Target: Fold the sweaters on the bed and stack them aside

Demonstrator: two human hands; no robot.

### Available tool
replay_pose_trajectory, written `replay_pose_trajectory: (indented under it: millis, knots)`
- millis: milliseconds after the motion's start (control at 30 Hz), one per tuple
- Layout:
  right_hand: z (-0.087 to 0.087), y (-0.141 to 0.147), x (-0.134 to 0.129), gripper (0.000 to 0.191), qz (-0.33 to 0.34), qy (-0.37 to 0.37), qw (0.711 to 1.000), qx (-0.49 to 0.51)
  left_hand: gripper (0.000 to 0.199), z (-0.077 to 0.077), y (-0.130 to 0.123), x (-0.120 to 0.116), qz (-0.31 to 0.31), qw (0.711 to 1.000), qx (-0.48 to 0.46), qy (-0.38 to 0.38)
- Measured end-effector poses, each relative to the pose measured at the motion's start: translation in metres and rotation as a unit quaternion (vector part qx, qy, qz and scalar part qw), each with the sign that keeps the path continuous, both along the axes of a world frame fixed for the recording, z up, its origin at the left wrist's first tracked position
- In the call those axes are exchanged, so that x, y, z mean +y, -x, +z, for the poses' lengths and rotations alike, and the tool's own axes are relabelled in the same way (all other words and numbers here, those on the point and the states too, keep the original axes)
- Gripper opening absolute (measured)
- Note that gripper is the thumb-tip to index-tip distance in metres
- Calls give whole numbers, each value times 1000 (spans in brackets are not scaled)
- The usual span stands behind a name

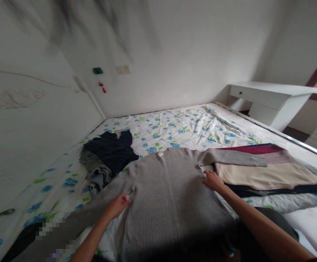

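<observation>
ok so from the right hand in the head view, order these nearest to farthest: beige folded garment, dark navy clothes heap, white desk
1. Beige folded garment, just right of the right hand.
2. Dark navy clothes heap, across the grey ribbed sweater, to the left.
3. White desk, off the bed at the far right.

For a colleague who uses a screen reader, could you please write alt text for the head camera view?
A grey ribbed sweater lies flat on a floral bedsheet, the left hand pinching its side and the right hand pressing the other. Folded clothes lie right, a dark heap left.
</observation>
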State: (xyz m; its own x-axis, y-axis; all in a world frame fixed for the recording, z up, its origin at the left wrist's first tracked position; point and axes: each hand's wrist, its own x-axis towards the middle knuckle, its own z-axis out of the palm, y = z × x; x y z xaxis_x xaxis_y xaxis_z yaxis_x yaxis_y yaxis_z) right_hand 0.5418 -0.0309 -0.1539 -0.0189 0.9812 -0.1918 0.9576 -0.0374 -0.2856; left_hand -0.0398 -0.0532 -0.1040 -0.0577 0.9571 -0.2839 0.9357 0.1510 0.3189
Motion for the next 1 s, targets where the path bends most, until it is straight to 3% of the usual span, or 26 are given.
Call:
replay_pose_trajectory:
  millis: [133, 267, 333, 500, 633, 733, 867, 1000]
  knots:
    - [-18, 35, 4, 72, 27, -35, 999, 21, 39, -2, -23, 15, -34, 997, -10, -66]
    - [-40, 63, 10, 74, 51, -72, 996, 28, 61, -24, -50, 30, -130, 987, -4, -96]
    - [-49, 67, 13, 72, 57, -87, 994, 40, 65, -39, -56, 38, -139, 987, 40, -76]
    - [-67, 59, 16, 76, 5, -49, 997, 54, 73, -62, -42, 62, -48, 986, 156, -32]
    - [-78, 57, 15, 80, -6, -46, 998, 49, 76, -64, -28, 92, 45, 984, 169, -27]
    - [-84, 59, 14, 79, -5, -58, 997, 42, 79, -65, -35, 119, 83, 982, 159, -58]
    - [-88, 61, 13, 79, -6, -66, 997, 42, 77, -71, -81, 158, 11, 981, 131, -145]
    - [-89, 61, 13, 79, -8, -70, 997, 40, 70, -79, -137, 195, -159, 973, 81, -148]
